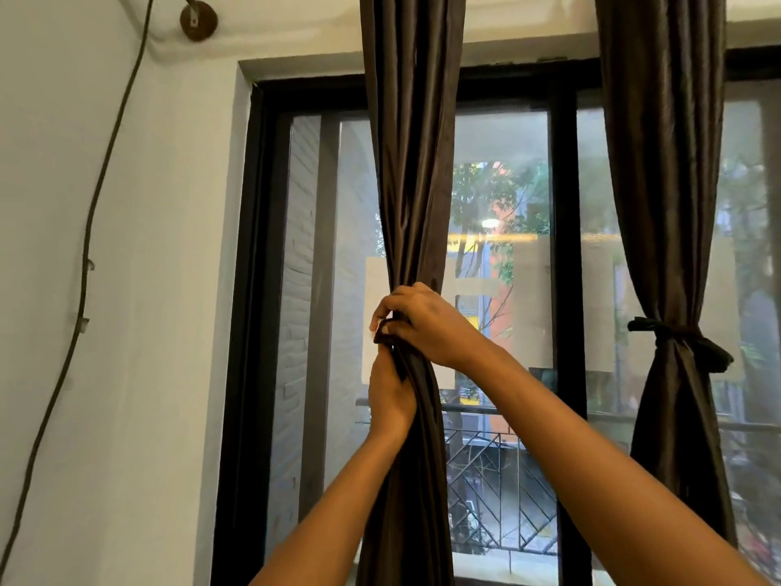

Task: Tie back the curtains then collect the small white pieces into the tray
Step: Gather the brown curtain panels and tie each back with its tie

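left dark brown curtain (412,171), gathered at mid-window: right hand (422,323) closed around the bunch, left hand (391,395) pinching fabric just below. right curtain (663,162): bound with tieback (676,334).

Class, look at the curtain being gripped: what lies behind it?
Behind the left curtain are the window panes, a pale sheet on the glass and a balcony railing outside. The fabric and both hands hide whatever lies directly behind the gathered part.
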